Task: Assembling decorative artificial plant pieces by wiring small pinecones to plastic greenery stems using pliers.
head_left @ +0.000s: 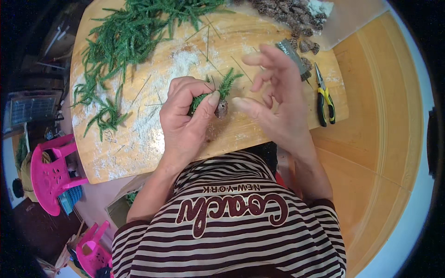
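Looks like it's early going: at 10 o'clock a big heap of loose green sprigs (134,32) is still waiting on the wooden board (139,153), and the left hand (185,120) is clamping just one small bundle of sprigs (218,90) with one pine cone (221,109) at the middle. The right hand (273,97) is hovering empty with fingers spread beside it, and at 1 o'clock a pile of cones (292,14), too many to count, is sitting above one pair of yellow-handled pliers (324,99).

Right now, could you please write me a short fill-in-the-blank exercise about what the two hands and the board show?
1. The left hand grips a ____ sprig with a small cone.
2. The right hand is open and holds ____.
3. The pliers lie to the ____ of the right hand.

Missing: green; nothing; right
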A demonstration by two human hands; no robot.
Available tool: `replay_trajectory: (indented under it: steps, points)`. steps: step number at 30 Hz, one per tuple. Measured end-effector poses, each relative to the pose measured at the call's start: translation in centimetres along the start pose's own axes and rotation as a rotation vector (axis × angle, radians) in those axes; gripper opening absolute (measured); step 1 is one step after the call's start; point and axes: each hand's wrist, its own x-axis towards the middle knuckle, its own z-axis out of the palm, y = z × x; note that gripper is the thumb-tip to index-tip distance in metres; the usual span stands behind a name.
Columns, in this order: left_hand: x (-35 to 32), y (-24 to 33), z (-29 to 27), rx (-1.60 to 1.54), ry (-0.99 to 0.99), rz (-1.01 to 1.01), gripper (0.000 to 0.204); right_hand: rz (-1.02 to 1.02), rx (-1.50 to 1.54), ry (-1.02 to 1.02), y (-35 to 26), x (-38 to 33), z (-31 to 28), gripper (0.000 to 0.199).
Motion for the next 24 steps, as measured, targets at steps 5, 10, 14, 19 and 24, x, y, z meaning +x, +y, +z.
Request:
replay_trajectory:
  steps: [5, 10, 14, 19, 24]
  points:
    - [0.5, 0.5, -0.1, 0.035, -0.061, 0.043, 0.009, 0.028, 0.012, -0.110, 0.0, 0.6, 0.6, 0.050]
    - [1.1, 0.9, -0.6, 0.032, -0.125, 0.036, 0.009, -0.002, 0.032, -0.203, 0.1, 1.6, -0.1, 0.027]
    - [1.1, 0.8, -1.1, 0.032, -0.193, -0.001, 0.009, 0.145, -0.004, -0.279, -1.0, 2.1, 0.0, 0.010]
    - [1.2, 0.5, -1.5, 0.039, -0.238, 0.016, 0.010, 0.075, -0.046, -0.278, -0.6, 1.8, 0.3, 0.007]
    - [1.3, 0.4, -1.7, -0.190, -0.275, -0.192, 0.009, -0.082, -0.072, -0.262, -0.3, 2.0, 0.3, 0.005]
